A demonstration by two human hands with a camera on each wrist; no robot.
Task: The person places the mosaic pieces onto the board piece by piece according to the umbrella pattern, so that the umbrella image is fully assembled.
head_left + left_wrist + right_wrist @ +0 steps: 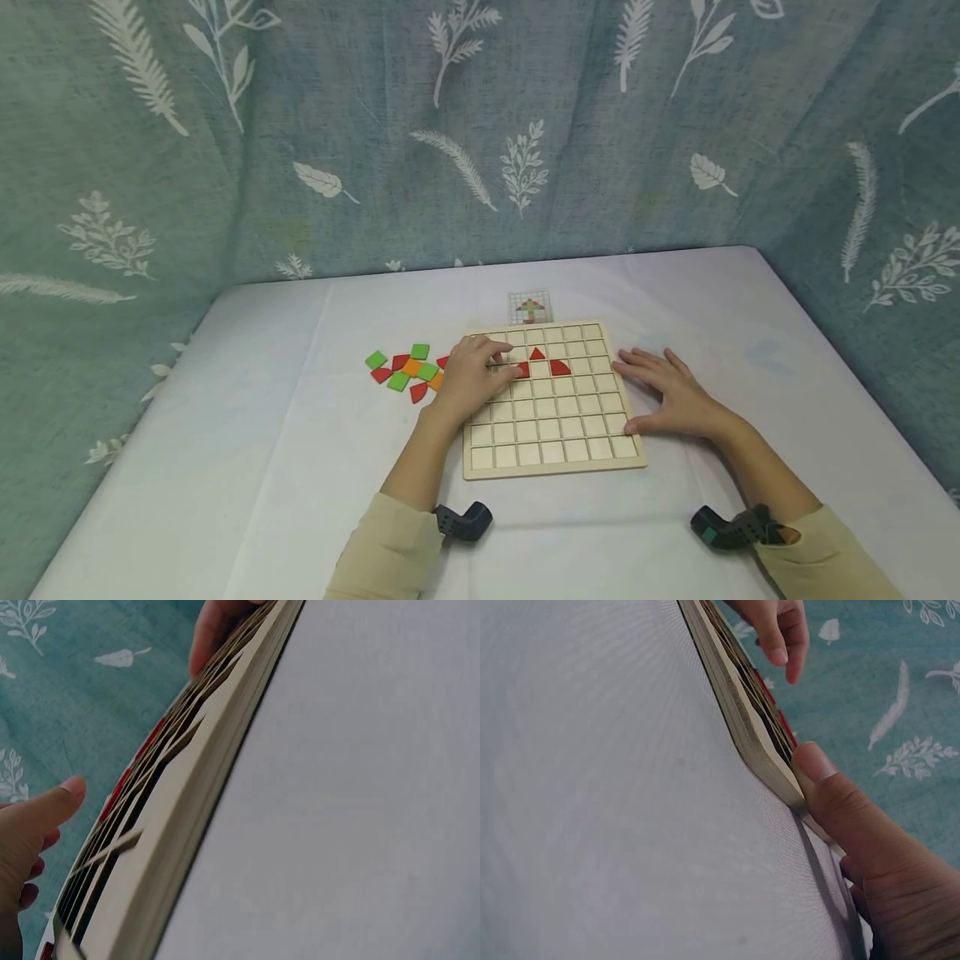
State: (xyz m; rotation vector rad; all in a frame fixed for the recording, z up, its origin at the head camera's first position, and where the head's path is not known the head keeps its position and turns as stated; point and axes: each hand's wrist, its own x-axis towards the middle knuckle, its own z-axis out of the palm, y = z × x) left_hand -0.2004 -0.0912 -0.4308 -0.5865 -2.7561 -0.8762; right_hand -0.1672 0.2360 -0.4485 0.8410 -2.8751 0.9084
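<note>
Blue-green curtain [337,217] with white leaves hangs behind a tabletop [262,467] covered in white. Over the left part of the board [552,452] is the left hand [469,375], with thumb and fingers apart and, as far as I can see, nothing between them. Just at its thumb tip, on the side toward the right edge of the board, lies a red piece [524,372]; whether the thumb touches it, I cannot tell. So the left hand is clearly the nearer one to this piece. A little farther the same way are a red triangle [537,354] and a red rounded piece [559,367]. The right hand [671,398], with fingers spread, rests its thumb on the right edge of the board, which is almost square and shows no clear long axis. Opposite, beyond the left edge, loose pieces [411,367] are gathered beside the left hand. Just past the far edge lies a small picture card [529,303].
</note>
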